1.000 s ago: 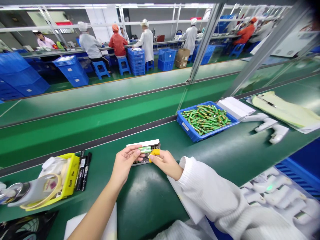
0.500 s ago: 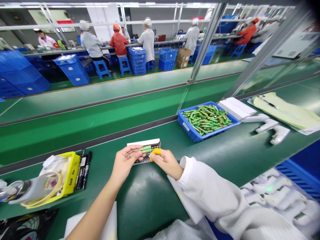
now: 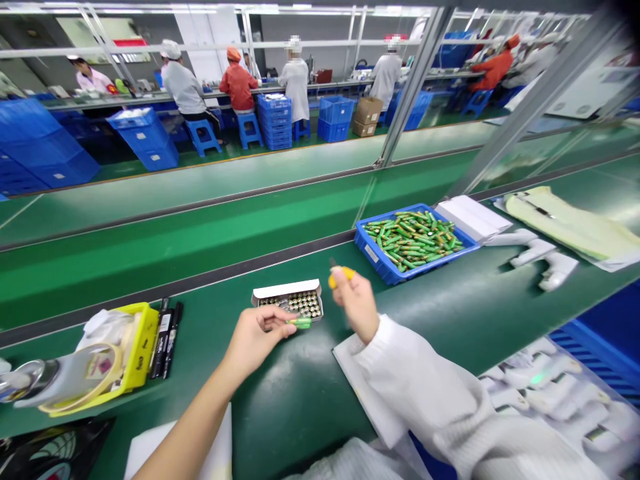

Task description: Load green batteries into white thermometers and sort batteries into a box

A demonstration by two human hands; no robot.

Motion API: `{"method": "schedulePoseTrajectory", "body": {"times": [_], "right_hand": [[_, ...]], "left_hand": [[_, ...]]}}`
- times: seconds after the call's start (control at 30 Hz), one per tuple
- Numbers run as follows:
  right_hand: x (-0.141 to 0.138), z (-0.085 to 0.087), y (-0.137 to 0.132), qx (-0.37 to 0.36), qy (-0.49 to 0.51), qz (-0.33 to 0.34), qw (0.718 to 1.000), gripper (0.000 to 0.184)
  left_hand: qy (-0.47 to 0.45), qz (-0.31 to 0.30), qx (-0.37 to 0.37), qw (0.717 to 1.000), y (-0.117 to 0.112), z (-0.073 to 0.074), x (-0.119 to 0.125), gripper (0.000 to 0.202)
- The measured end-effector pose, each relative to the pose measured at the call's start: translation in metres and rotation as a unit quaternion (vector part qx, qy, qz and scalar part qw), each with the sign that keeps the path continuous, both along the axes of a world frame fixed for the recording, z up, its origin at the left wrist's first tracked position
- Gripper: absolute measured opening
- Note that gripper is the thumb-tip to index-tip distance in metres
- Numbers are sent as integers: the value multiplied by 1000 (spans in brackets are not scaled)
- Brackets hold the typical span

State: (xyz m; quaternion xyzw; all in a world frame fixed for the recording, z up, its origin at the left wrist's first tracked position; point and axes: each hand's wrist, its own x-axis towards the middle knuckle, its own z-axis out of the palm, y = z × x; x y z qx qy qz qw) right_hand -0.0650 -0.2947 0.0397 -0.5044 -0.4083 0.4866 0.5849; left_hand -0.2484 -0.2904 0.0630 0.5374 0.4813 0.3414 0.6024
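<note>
At the near edge of the white box [image 3: 286,289] on the table [image 3: 280,400], the left hand [image 3: 260,335] pinches green batteries [image 3: 303,323] between its fingers; the right hand [image 3: 356,300], fingers clasping a blurred yellow tool [image 3: 344,275], has swung right and farther off, so tool and batteries are now apart

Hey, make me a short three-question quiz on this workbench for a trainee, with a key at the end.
1. True or false: the right hand holds a yellow tool.
2. What colour is the tray heaped with green batteries? A) yellow B) blue C) white
3. Fill in: the ____ hand is nearer the open white box.

Key:
1. True.
2. B, blue.
3. Left; the left hand is in front of it.
</note>
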Motion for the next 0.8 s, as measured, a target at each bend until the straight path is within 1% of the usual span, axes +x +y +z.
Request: {"method": "schedulePoseTrajectory", "body": {"times": [0.03,0.07,0.1,0.13,0.2,0.23,0.27,0.33,0.37,0.43,0.47,0.5,0.53,0.57,0.6,0.63,0.67,0.7,0.73,0.77,0.8], "right_hand": [[3,1,2,18,-6,-38,999,44],[5,2,3,24,-11,-34,999,43],[4,2,2,18,-12,5,1000,42],[2,1,1,1,-10,63,998,42],[-6,-1,-4,-40,-3,172,984,41],[-10,-1,-6,-54,6,205,977,40],[-13,-1,-7,-61,19,221,973,39],[-15,1,-7,-63,40,214,974,37],[-13,3,-6,-59,45,198,977,37],[-4,9,-1,-36,25,137,990,35],[4,12,2,-13,-6,91,996,33],[15,16,6,16,-55,32,998,31],[29,19,10,45,-119,-45,991,29],[44,22,15,68,-192,-132,970,27],[62,24,21,81,-266,-221,935,26],[80,24,26,79,-327,-303,891,26],[98,23,31,67,-374,-358,853,28],[114,21,36,57,-412,-385,824,30],[127,18,40,50,-445,-391,804,33],[136,14,43,48,-470,-385,793,37],[140,11,44,51,-488,-374,787,40]], "left_hand": [[20,-10,18,1000,-2,-2,1,15],[33,-6,40,999,-4,-3,3,17],[41,10,67,997,-5,-4,4,19],[49,30,98,993,-7,-5,6,21],[70,54,166,982,-10,-6,8,18],[82,53,198,975,-11,-6,8,15],[92,49,226,969,-11,-5,7,12],[107,57,265,957,-11,-4,5,8],[115,74,275,952,-10,-3,3,7],[132,112,287,942,-7,-1,-1,5],[143,120,292,938,-5,0,-3,4],[158,114,299,934,-4,1,-5,4],[179,96,313,928,-3,2,-7,4],[204,68,335,917,-2,2,-7,3],[228,39,364,902,-3,1,-8,1],[247,13,401,882,-3,0,-8,2],[261,-9,440,859,-4,-1,-8,5],[267,-25,478,836,-4,-3,-7,7],[270,-35,511,815,-5,-5,-7,9],[272,-37,539,796,-5,-7,-7,10],[276,-35,560,780,-5,-9,-8,10]]}}
